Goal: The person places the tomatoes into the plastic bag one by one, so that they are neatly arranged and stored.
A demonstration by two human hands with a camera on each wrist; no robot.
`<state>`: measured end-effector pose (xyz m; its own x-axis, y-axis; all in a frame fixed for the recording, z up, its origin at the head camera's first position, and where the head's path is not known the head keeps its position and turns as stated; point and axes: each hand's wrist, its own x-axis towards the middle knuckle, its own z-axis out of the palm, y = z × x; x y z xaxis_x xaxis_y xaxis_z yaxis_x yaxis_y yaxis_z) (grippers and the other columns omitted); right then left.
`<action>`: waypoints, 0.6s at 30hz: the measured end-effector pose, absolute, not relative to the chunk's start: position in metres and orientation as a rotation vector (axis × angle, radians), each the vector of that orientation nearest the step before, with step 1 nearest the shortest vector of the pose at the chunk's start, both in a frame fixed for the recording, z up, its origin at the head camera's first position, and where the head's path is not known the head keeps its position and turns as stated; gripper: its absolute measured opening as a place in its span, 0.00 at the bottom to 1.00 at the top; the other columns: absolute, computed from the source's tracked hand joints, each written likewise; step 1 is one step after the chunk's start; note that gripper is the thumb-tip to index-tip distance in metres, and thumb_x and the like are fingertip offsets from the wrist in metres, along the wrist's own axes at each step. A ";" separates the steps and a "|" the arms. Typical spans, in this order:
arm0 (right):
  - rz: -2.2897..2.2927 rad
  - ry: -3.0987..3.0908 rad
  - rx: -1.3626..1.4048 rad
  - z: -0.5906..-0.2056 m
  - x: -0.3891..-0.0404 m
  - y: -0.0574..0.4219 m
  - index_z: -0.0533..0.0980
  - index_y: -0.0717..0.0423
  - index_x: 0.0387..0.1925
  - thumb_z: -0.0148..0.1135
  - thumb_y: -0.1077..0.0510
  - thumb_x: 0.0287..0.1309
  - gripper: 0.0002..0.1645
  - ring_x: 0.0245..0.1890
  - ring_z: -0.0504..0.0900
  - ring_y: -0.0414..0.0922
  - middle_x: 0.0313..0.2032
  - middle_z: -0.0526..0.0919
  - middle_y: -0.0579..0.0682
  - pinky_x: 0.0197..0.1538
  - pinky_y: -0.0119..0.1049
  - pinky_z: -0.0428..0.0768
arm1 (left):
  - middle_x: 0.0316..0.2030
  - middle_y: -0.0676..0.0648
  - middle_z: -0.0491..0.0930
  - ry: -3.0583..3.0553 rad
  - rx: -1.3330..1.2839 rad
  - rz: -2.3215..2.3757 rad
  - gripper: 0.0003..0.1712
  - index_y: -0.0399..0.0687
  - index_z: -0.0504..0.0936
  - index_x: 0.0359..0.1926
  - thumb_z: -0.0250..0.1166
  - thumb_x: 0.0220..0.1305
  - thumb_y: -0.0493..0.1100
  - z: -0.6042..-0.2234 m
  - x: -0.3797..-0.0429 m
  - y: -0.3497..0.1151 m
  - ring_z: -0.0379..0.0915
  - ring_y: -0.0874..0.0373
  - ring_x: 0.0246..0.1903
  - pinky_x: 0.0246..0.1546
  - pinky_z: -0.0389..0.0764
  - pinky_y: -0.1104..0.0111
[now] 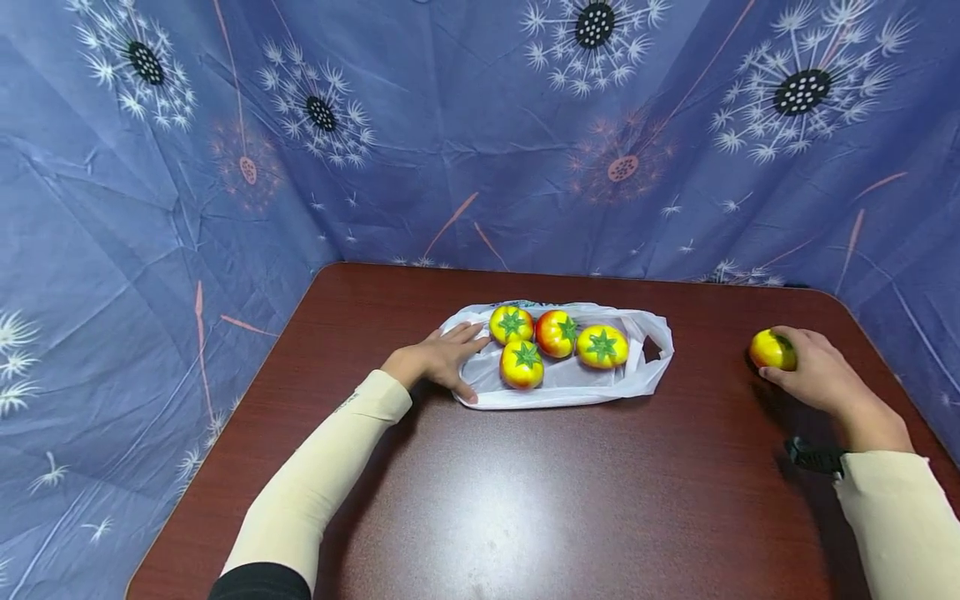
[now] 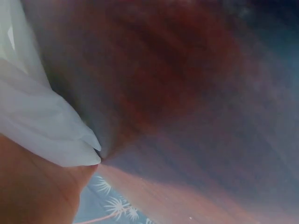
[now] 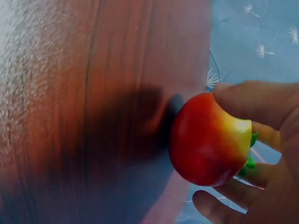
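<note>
My right hand (image 1: 821, 375) holds a red and yellow tomato (image 3: 205, 140) with a green leafy top, over the right side of the table. In the right wrist view the thumb lies on its upper side and the fingers curl behind it. At the table's middle lies a white plastic bag (image 1: 480, 400). My left hand (image 1: 442, 360) touches the bag's left end, fingers spread. Several similar tomatoes, among them a front one (image 1: 521, 365) and a right one (image 1: 602, 347), sit on the bag. White plastic (image 2: 42, 116) lies against the hand in the left wrist view.
The dark red-brown table (image 1: 585, 492) has rounded back corners. Blue cloth (image 1: 450, 142) with dandelion prints hangs behind it and at both sides. The bag's handle loop (image 1: 660, 367) points right. A black watch (image 1: 813, 457) is on my right wrist.
</note>
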<state>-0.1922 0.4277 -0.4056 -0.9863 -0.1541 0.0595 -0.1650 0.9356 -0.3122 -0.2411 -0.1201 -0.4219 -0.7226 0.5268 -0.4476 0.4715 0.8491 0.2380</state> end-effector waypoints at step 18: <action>0.562 -3.074 0.172 -0.412 -0.201 0.439 0.60 0.70 0.63 0.66 0.60 0.57 0.38 0.48 0.65 0.72 0.50 0.66 0.79 0.44 0.66 0.67 | 0.81 0.50 0.34 2.511 0.732 0.142 0.64 0.62 0.46 0.79 0.71 0.50 0.70 -0.421 -0.244 -0.120 0.27 0.51 0.81 0.77 0.39 0.42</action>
